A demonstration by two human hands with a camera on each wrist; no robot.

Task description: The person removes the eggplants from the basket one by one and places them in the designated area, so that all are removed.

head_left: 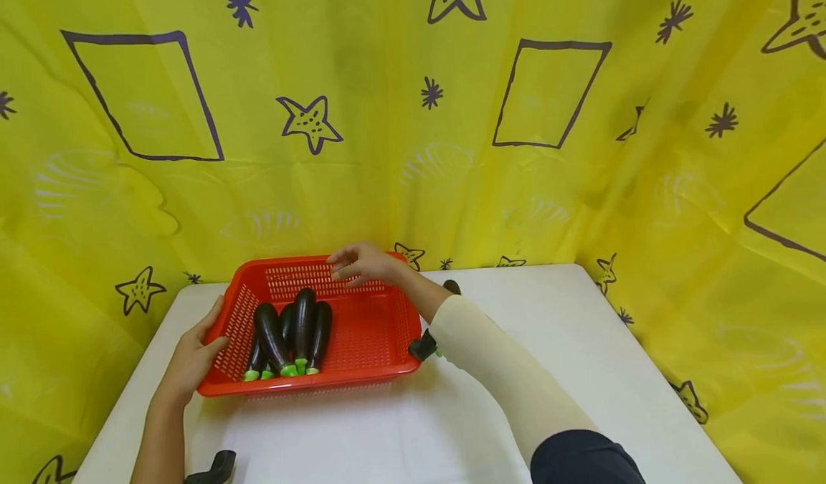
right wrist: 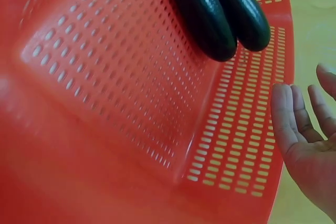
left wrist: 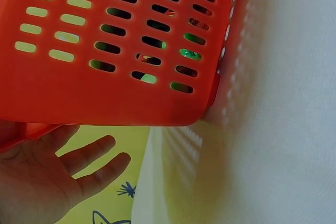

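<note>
- Eggplants [head_left: 304, 326], dark and glossy with green stem ends, lie bunched in the left half of the red basket [head_left: 310, 381], left of centre in the head frame; their stems point toward the bottom of that frame.
- The basket stands on the white table [head_left: 335, 441], its right half showing bare perforated floor.
- The left hand [head_left: 193, 351] grips the basket's left rim, thumb over the edge and fingers outside; in the left wrist frame these fingers spread out at the lower left, beneath the perforated wall.
- The right hand [head_left: 364, 263] holds nothing, its fingers loosely bent, at the basket's far rim near the middle of the head frame. In the right wrist frame it appears at the right edge, beside the rim, with the eggplants at the top; whether it touches the rim, I cannot tell.
- A pale sleeve [head_left: 510, 369] covers the right forearm, running to the lower right.
- A dark rounded tip [head_left: 452, 286] shows just beyond that forearm, right of the basket; the rest is hidden.
- A yellow curtain [head_left: 374, 111] with starfish and four-sided outlines fills the upper part of the head frame.
</note>
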